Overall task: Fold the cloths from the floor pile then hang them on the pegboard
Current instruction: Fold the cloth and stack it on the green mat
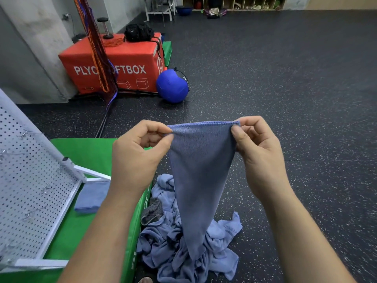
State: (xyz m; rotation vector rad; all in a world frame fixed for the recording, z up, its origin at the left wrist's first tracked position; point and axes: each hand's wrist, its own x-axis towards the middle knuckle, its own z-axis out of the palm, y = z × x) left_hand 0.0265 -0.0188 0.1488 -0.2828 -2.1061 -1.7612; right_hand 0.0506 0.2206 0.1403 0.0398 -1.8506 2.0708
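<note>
Now your left hand (140,152) and right hand (257,148) each pinch a top corner of the blue cloth (201,172), its hem taut between your fingers, its long axis hanging straight below them over the pile (163,240), the pegboard (30,180) nearer your left fingers.

Both bare forearms reach forward from the bottom edge, with the hands raised at the same height, a little apart. The left hand (136,154) pinches one top corner of the blue cloth (202,170) between thumb and forefinger. The right hand (259,148) pinches the other top corner the same way. The remaining fingers curl toward the palms.
</note>
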